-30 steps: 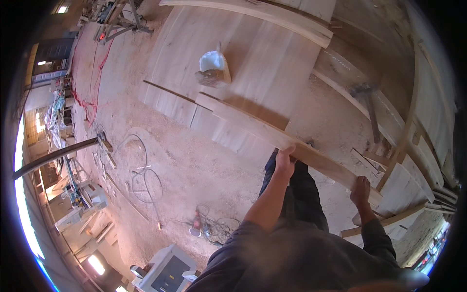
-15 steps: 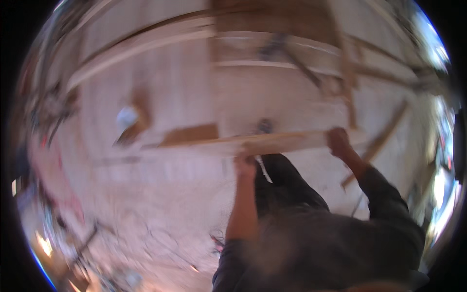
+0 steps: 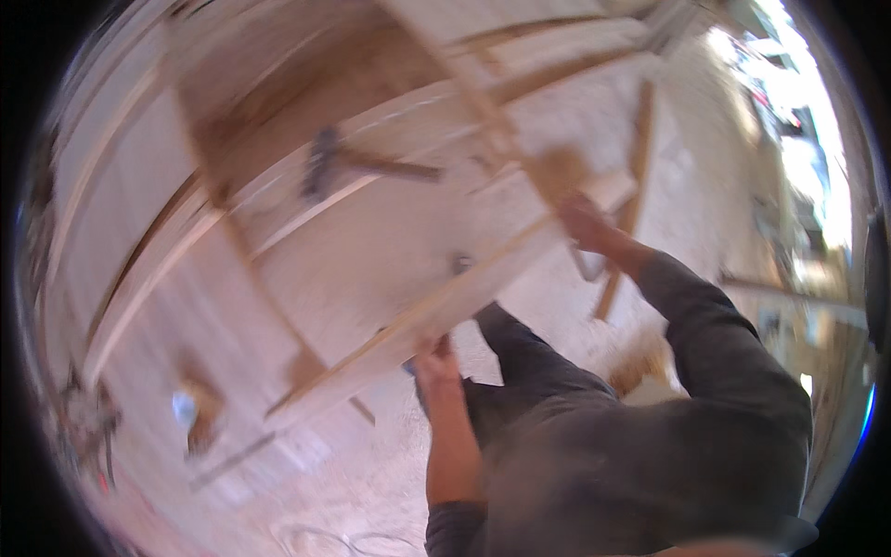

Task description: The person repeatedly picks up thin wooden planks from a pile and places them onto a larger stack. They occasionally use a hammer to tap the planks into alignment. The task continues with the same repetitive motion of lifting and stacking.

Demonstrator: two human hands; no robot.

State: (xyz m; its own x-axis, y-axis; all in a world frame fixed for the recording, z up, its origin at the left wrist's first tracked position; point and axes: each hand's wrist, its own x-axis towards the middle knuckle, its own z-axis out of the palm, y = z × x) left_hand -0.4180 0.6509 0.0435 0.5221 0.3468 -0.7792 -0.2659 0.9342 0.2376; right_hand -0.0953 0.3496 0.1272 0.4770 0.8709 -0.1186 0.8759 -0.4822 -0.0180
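I hold a long pale wooden plank (image 3: 464, 292) that runs from lower left to upper right across the view. My left hand (image 3: 436, 357) grips its near edge around the middle. My right hand (image 3: 583, 221) grips it further up, near its right end. The picture is smeared by motion. My dark trousers and grey top fill the lower right.
Large plywood sheets (image 3: 306, 102) and wooden battens (image 3: 640, 139) lie on the dusty floor ahead. A hammer (image 3: 325, 162) rests on one sheet. A small white and brown object (image 3: 190, 408) sits at lower left, and a cable (image 3: 316, 538) lies near the bottom edge.
The view has swung sharply, so the floor and boards have rotated. The plank, held in both hands throughout, now tilts up to the right.
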